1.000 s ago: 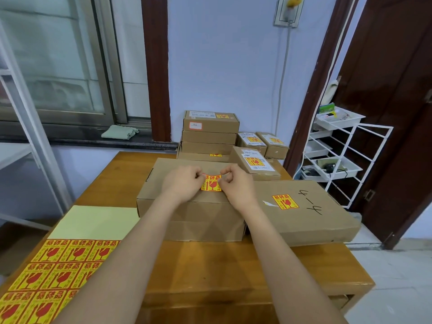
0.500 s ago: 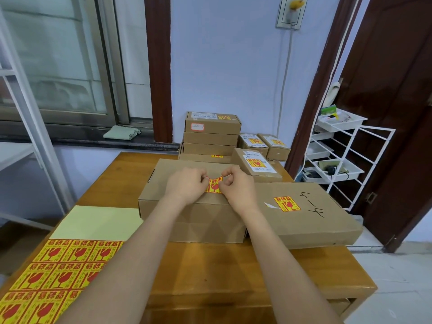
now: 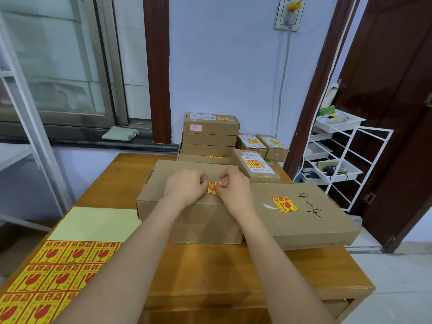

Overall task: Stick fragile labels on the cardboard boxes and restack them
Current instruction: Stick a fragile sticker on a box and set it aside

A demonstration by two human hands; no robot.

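Both hands sit on top of the cardboard box (image 3: 187,206) at the tabletop (image 3: 210,265) centre, w/ the fragile label (image 3: 212,187) between them. Left hand (image 3: 184,187) has fingers curled, its grip at the label's left edge; right hand (image 3: 233,189) does likewise at the right edge. Whether each pinches the label or just presses it flat, can't tell.

Judging the step: label is being laid down. To do it well, keep it square to the box edge, tack one side first, then smooth across to push air out, no creases. Press the corners last.

Next label comes from the sticker sheet (image 3: 46,277) at near left. Flat box (image 3: 304,213) just beside on the right already carries its label; labelled stack (image 3: 210,136) stands behind.
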